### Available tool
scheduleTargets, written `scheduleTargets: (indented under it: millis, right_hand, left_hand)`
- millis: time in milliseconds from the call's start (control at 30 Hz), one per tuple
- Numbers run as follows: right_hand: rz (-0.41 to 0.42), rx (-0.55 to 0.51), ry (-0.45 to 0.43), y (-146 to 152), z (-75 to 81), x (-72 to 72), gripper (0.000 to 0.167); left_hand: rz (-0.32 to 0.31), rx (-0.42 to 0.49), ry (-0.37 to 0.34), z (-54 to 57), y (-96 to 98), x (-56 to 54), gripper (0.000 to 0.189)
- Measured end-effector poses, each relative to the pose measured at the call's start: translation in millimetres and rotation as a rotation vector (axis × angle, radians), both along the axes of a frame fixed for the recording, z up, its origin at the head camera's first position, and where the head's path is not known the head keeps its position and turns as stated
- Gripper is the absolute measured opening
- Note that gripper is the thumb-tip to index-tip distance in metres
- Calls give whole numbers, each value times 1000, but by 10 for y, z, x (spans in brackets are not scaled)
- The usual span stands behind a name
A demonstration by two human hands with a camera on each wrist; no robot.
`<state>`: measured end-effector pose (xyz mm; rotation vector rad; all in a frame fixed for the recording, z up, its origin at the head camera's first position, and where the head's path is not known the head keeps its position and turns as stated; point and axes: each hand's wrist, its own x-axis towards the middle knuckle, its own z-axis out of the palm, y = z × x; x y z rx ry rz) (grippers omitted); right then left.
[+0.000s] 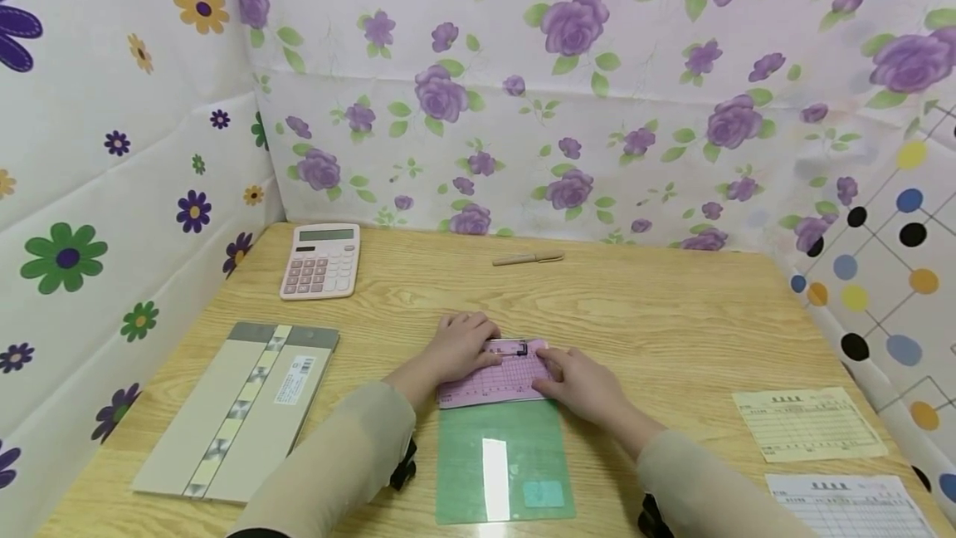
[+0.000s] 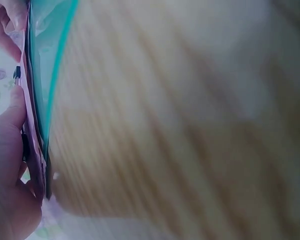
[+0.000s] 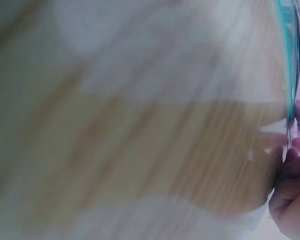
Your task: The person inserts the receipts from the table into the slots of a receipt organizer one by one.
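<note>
A pink printed form (image 1: 496,382) lies across the upper part of a translucent green clipboard (image 1: 463,447), whose dark metal clip (image 1: 522,349) sits at the top edge over the paper. My left hand (image 1: 460,349) grips the upper left corner of the clipboard, its thumb lying on the form beside the clip. At the right edge, my right hand (image 1: 586,384) pinches the form with thumb and forefinger. The left wrist view shows the left thumb (image 2: 16,107) against the pink paper. In the right wrist view, curled fingers (image 3: 291,167) of the right hand meet the board's edge.
A beige file folder (image 1: 197,405) lies at the left, with a pink calculator (image 1: 321,262) behind it. A tan pen (image 1: 528,258) rests near the back. A yellow form (image 1: 809,424) and a white form (image 1: 844,505) lie at the right. Patterned cloth walls enclose the wooden table.
</note>
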<state>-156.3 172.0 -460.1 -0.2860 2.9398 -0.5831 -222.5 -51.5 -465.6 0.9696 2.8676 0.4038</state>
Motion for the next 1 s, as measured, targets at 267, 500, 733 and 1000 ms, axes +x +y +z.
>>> scheduleTargets:
  millis: [267, 500, 733, 1000]
  right_hand:
    - [35, -90, -23, 221, 60, 23, 50]
    - [33, -180, -36, 576, 70, 61, 50]
    - [19, -235, -39, 1020, 109, 122, 52]
    - [-13, -219, -68, 1601, 209, 150, 59]
  left_hand:
    - [6, 11, -44, -3, -10, -1, 45]
    - [6, 52, -62, -32, -22, -12, 43]
    - [5, 56, -81, -38, -9, -19, 43]
    - [6, 53, -65, -62, -18, -13, 43]
